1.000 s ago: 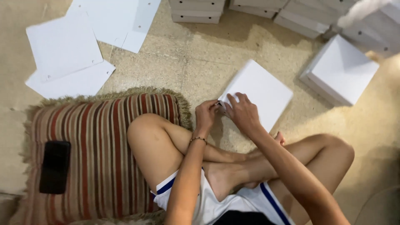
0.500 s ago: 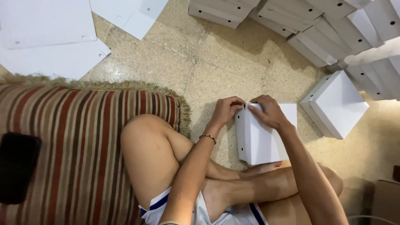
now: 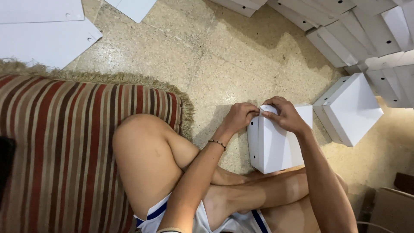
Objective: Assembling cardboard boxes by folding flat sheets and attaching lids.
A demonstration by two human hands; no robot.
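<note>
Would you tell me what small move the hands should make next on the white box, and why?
Probably press the top flap down flat along the upper edge. Both the left hand and the right hand pinch the top of the half-folded white box, which stands upright on the floor, its edge apparently not yet closed.

one striped cushion [image 3: 64, 151], three flat white sheets [image 3: 47, 41], two hands.

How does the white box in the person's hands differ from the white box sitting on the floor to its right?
The held box stands tilted up on edge against the legs, gripped at its top by the left hand and right hand; the floor box lies flat and untouched. The held box shows small round holes on its side; the floor box shows none. Both are plain white cardboard.
</note>
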